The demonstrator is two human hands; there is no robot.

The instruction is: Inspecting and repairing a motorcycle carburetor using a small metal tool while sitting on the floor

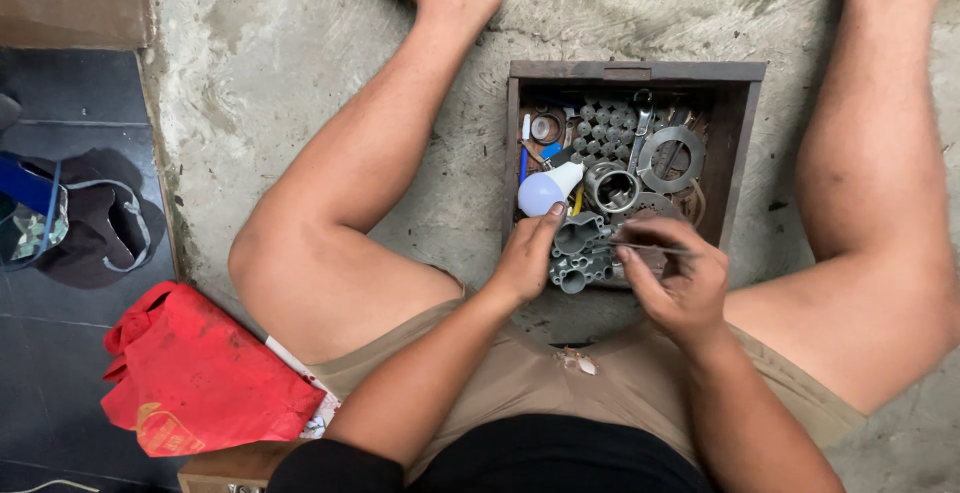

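Rough grey concrete floor (300, 33) serves as the workplace for a person seated with bare legs spread wide, an arrangement that keeps a shallow dark wooden box (636, 71) of hardware squarely between the knees and within easy reach of both hands. Right hand (678, 288) is curled at the box's near edge, thumb and fingertips pinching a thin metal rod (652, 247) that lies level across the parts and points toward the other hand, a fine grip that appears suited to a slim piece. Left hand (525, 258) rests on the near-left corner of the box, fingers bent down among a cluster of short grey pipe fittings (578, 251), seemingly to steady or sort them; whether it actually grips one cannot be told. Just beyond those fingers lies a white light bulb (548, 192), tilted on its side with its base up and to the right. Farther in are a metal ring clamp (612, 188), a flat round flange (672, 158), a bed of small grey cylinders (605, 123) and a roll of tape (545, 128), packed loosely together as a catch-all tray would be. Well apart to the person's left, where the concrete meets dark tile (60, 353), a crumpled red cloth bag (190, 373) and a dark cap (105, 218) lie set aside.
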